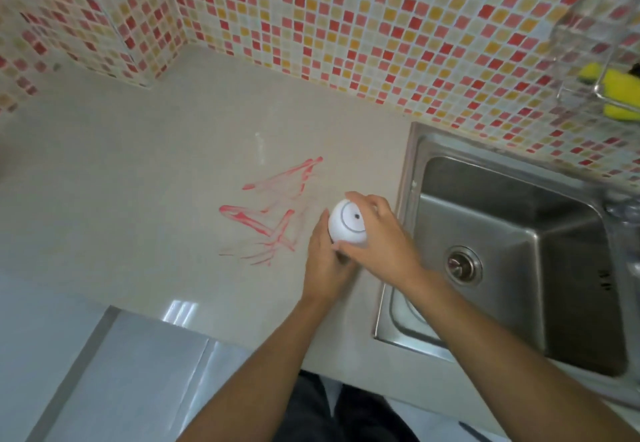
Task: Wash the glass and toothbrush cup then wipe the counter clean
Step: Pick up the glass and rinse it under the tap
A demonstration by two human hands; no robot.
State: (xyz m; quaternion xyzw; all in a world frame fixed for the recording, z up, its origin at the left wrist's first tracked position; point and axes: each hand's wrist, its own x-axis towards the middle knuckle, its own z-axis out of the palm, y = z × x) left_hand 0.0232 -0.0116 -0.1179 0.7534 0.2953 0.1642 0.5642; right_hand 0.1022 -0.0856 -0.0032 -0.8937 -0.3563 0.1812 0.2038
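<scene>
A white rounded container (348, 225) with a grey ring and a small dark hole on its top stands on the beige counter (138, 171), just left of the sink. My left hand (325, 268) wraps its lower body from the near side. My right hand (384, 244) grips its top from the right, fingers curled over the edge. Red smears (273, 213) streak the counter just left of the container. No glass or toothbrush cup can be made out for sure.
A steel sink (519, 233) with a drain plug (462, 265) lies to the right. A clear wall rack (602, 60) at upper right holds yellow sponges (620, 95). Mosaic tile walls (346, 25) back the counter. The counter's front edge runs below my arms.
</scene>
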